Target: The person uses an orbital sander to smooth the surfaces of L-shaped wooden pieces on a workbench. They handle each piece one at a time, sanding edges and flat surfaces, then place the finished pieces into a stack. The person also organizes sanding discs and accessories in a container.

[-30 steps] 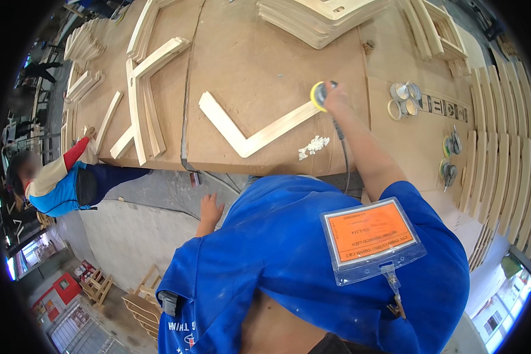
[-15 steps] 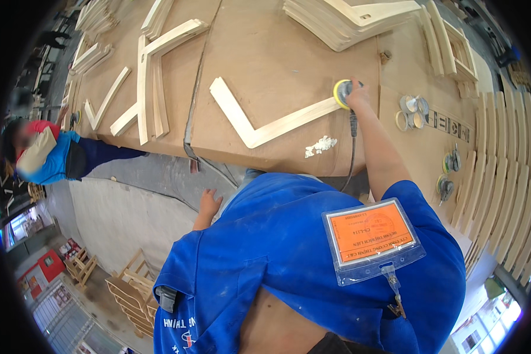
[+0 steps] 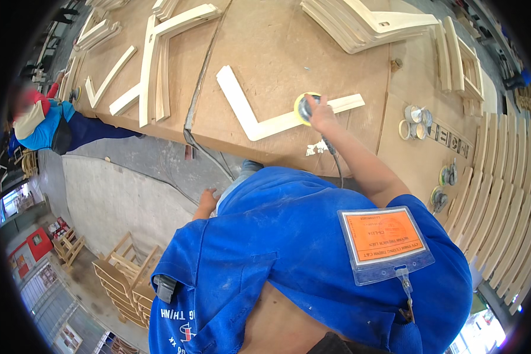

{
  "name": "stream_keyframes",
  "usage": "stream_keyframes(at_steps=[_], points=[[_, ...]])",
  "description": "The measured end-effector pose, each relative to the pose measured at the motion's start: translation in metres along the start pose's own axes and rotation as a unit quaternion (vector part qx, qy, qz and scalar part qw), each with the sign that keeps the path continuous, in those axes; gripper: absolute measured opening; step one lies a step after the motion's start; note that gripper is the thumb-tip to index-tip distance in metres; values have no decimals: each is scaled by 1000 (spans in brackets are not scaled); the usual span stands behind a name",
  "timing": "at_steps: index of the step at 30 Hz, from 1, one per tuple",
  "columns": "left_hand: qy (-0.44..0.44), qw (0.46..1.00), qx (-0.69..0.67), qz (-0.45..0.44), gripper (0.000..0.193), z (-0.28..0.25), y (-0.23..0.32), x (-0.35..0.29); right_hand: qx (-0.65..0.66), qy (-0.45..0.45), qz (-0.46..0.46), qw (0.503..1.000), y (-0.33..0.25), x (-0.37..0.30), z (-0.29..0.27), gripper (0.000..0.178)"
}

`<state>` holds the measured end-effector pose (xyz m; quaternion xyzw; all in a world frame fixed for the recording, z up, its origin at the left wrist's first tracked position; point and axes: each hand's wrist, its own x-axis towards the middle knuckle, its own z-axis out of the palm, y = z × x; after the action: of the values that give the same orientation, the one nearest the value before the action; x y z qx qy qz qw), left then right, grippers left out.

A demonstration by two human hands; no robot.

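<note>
Brown board covers the broad desk (image 3: 271, 50), with rows of pale wooden slats (image 3: 495, 194) standing off its right side. On its far side lies a stack of angled wooden parts (image 3: 342, 32); to the left, crossed wooden parts (image 3: 148, 71) rest over one another. Whether those are finished or waiting cannot be told. Alone near the middle of the desk, by the near edge, is one V-shaped wooden piece (image 3: 237, 101). Its corner points near, toward the person, and the V opens to the far side; the shorter arm runs far and left, while the longer arm, its main axis, slants right and slightly far. Work on it looks partway: the yellow-rimmed sander (image 3: 304, 108) sits about midway along the longer arm, both ends and the shorter arm lie uncovered, and which surfaces are already smoothed does not show. Of the hands, the right hand (image 3: 323, 115) is closed over the sander's dark top, its cord trailing near; the left hand (image 3: 206, 200) hangs low beside the thigh, loosely open, apparently holding nothing. Right of the piece stand small round rolls or cups (image 3: 416, 121), and nearer lie white scraps (image 3: 318, 147).
</note>
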<state>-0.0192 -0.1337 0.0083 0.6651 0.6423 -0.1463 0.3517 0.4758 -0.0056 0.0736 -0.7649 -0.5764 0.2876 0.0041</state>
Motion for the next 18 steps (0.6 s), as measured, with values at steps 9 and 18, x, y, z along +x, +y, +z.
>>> stream_keyframes(at_steps=[9,18], points=[[21,999,-35,-6,45,-24,28,16,-117,-90,-264,953,-126,-33,42,60],[-10,998,-56,-17,31,-42,41,7,-70,-102,-206,971,-117,-18,31,66]])
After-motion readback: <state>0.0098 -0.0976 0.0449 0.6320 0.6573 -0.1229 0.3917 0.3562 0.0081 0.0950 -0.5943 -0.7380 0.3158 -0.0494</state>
